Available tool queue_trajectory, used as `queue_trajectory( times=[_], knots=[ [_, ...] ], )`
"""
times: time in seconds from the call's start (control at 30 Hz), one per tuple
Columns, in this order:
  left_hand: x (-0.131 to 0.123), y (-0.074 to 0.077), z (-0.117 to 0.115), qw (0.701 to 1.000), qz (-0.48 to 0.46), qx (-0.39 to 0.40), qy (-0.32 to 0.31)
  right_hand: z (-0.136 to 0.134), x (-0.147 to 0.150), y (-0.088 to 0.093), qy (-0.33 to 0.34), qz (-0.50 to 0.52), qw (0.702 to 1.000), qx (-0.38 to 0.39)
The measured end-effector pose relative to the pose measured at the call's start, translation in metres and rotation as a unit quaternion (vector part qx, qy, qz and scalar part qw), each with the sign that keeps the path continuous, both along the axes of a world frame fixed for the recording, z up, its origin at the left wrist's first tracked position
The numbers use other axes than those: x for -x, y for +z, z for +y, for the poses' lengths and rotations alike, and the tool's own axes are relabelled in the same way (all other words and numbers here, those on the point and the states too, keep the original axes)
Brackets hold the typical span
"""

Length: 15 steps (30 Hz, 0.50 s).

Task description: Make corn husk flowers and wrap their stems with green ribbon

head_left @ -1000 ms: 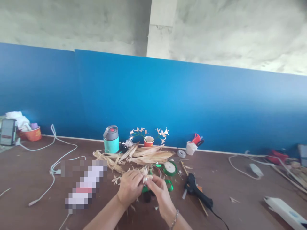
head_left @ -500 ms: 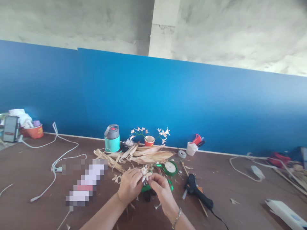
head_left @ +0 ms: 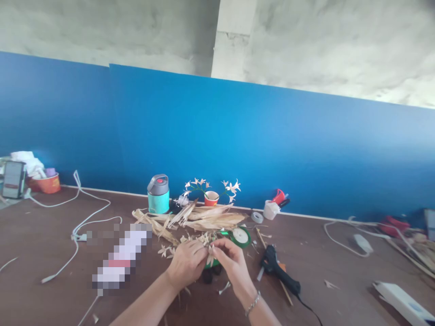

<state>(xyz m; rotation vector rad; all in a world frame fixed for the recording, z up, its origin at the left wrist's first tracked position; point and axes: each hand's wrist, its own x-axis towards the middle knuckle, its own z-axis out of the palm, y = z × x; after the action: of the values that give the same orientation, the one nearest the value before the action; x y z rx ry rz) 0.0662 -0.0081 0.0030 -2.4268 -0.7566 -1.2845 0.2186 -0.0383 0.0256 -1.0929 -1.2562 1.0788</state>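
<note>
My left hand (head_left: 189,262) is closed, its fingertips meeting those of my right hand over the middle of the brown table. A small pale husk flower (head_left: 211,256) hangs between them, pinched by my right hand (head_left: 231,264), which wears a bracelet. What my left fingers hold is hidden. More pale flowers (head_left: 164,251) lie just beyond and left of my hands. Dried corn husks (head_left: 214,218) are spread behind them, beside a spool of green ribbon (head_left: 241,236). Farther back, a red paper cup (head_left: 211,198) holds green stems with pale blossoms.
A black glue gun (head_left: 280,271) and a thin stick lie to the right. At the back stand a teal flask (head_left: 158,194) and a white cup (head_left: 271,209). White cables (head_left: 79,222) run along the left; a white box (head_left: 403,301) lies far right.
The pale flower at my fingertips has turned and now hangs downward with its petals showing. My right hand has risen slightly, and its fingers have moved closer to my left hand.
</note>
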Motion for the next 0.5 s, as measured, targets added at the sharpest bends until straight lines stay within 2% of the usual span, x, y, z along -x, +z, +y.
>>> queue_trajectory(
  times=[0.13, 0.33, 0.5],
  knots=[
    [-0.0001, 0.0013, -0.0003, 1.000, 0.010, -0.005, 0.005, 0.0018, -0.0004, -0.0009, -0.011, -0.010, 1.000, -0.005],
    [0.0010, 0.0002, -0.0001, 1.000, -0.003, -0.013, 0.018, -0.0003, 0.0022, 0.0023, 0.020, 0.111, 0.992, 0.051],
    [0.0008, -0.0002, -0.0008, 1.000, -0.023, -0.002, 0.015, -0.0006, 0.0024, 0.0011, 0.054, 0.167, 0.980, 0.096]
  ],
)
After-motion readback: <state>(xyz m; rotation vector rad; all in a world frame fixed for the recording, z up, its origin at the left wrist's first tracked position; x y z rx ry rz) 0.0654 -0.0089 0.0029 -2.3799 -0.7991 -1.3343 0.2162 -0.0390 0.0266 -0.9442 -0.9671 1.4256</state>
